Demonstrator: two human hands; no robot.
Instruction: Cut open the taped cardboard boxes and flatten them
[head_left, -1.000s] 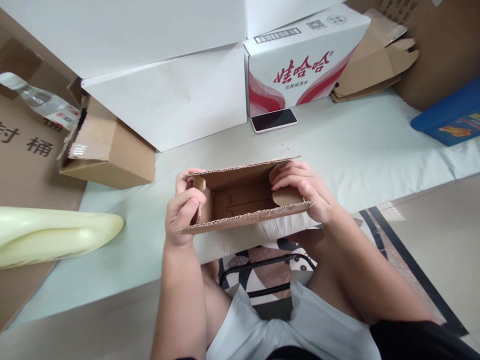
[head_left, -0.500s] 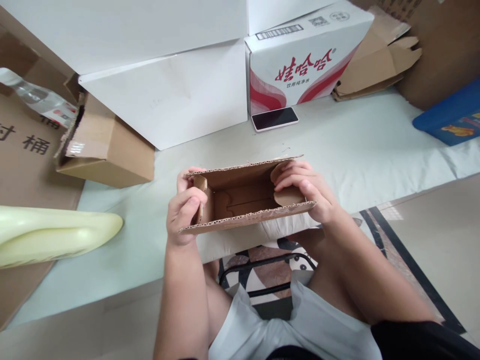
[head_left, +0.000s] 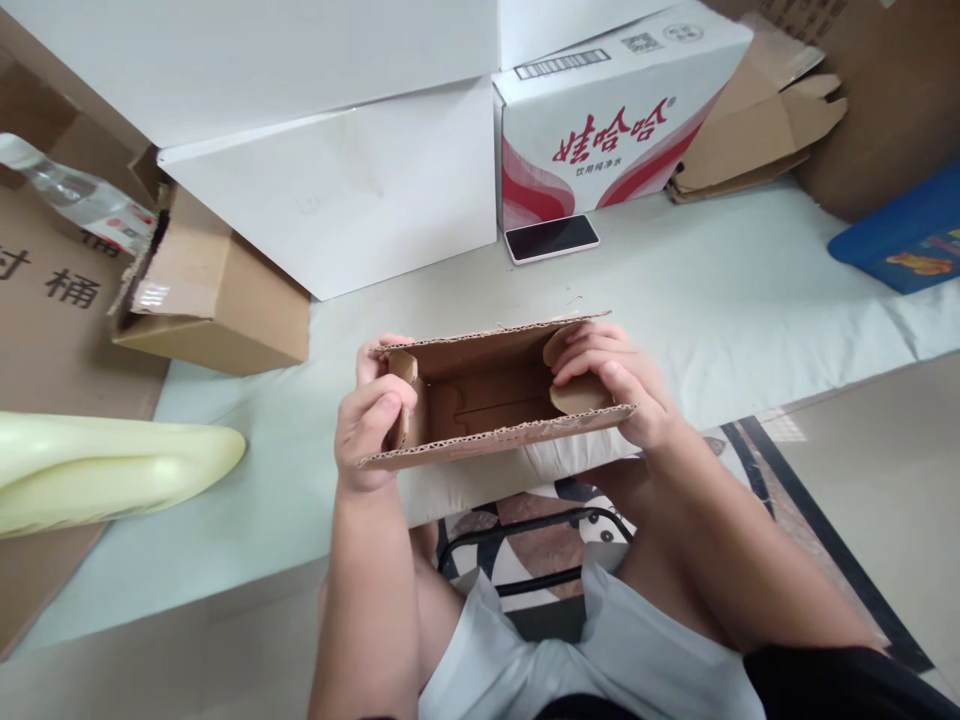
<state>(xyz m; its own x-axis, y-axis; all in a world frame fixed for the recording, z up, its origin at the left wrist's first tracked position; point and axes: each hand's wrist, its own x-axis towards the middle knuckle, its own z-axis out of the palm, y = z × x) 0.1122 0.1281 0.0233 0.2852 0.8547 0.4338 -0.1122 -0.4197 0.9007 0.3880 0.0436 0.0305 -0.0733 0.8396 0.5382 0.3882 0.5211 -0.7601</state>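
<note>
A small open brown cardboard box (head_left: 480,395) is held at the near edge of a pale green table (head_left: 750,300), its opening facing up at me. My left hand (head_left: 369,425) grips its left end, thumb pressing the left side flap inward. My right hand (head_left: 611,385) grips the right end, fingers folded over the rounded right flap and pushing it into the box. The box's interior shows a slotted bottom.
Large white cartons (head_left: 330,190) and a red-and-white printed carton (head_left: 600,120) stand at the back, with a phone (head_left: 551,238) lying before them. A torn brown box (head_left: 210,290) sits at left, a pale yellow plastic object (head_left: 112,470) below it, and a blue package (head_left: 900,235) at right.
Almost nothing differs; the view has drifted slightly and both hands keep their grip on the box flaps.
</note>
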